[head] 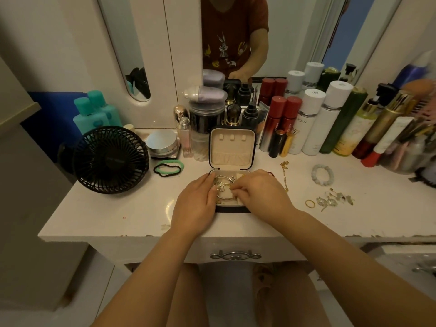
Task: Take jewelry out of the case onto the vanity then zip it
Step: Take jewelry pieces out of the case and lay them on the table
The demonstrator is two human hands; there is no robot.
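Several pieces were already out on the vanity (113,208), right of centre: a gold chain (285,173), a pale bead bracelet (322,173), a gold ring (310,203) and some earrings (330,200). The case (232,147) sat open in the middle of the frame with its lid upright. In its tray lay a knot of silver jewelry (223,188), a bangle and a chain with a charm as far as I could tell. It looked light, thin and quick to snag. I'd judge the stiff bangle the safest place to take hold, lifting slowly so the fine chain trailed free. The left hand (195,204) lay along the tray's left edge, fingers fairly straight, steadying it. The right hand (262,194) sat over the tray's right side, knuckles up, fingertips curled into the knot and seemingly pinching a strand. Both forearms reached up from the bottom of the frame.
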